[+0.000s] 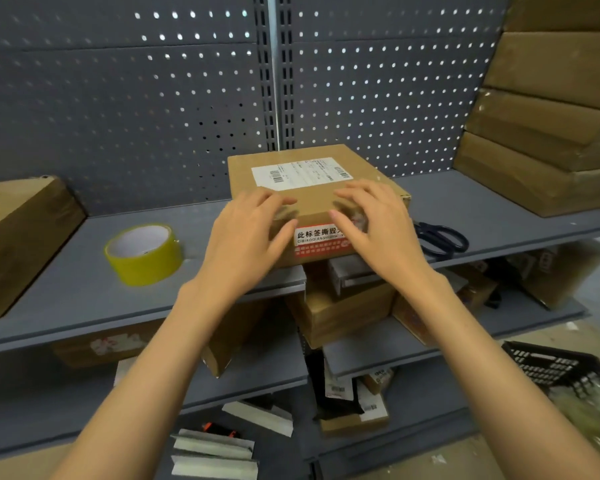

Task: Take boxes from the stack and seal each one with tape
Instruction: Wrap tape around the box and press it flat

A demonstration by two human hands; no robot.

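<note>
While we look down from head height, a square brown cardboard box sits on a grey metal shelf, its front edge overhanging the shelf's front lip slightly. It carries a white shipping label on top and a red and white seal sticker folded over the near edge. Our left hand and right hand both rest on the box top near its front, fingers spread and only gently bent, pressing down rather than gripping; something crinkled and clear, perhaps tape, shows under the right fingers, though we cannot tell for sure.

We judge the box to be stiff, flat-sided and fairly light, since it sits squarely and its top does not sag under our palms. Its plain cardboard should give good friction, while the glossy label and sticker would be more slippery. We think the surest hold is on the two opposite side walls, with thumbs on top.

A roll of yellowish packing tape stands to the left on the same shelf, well apart from the box. Black-handled scissors lie just beside the box on the right. A stack of brown cardboard boxes rises at the far right, and another taped brown box sits at the far left.
</note>
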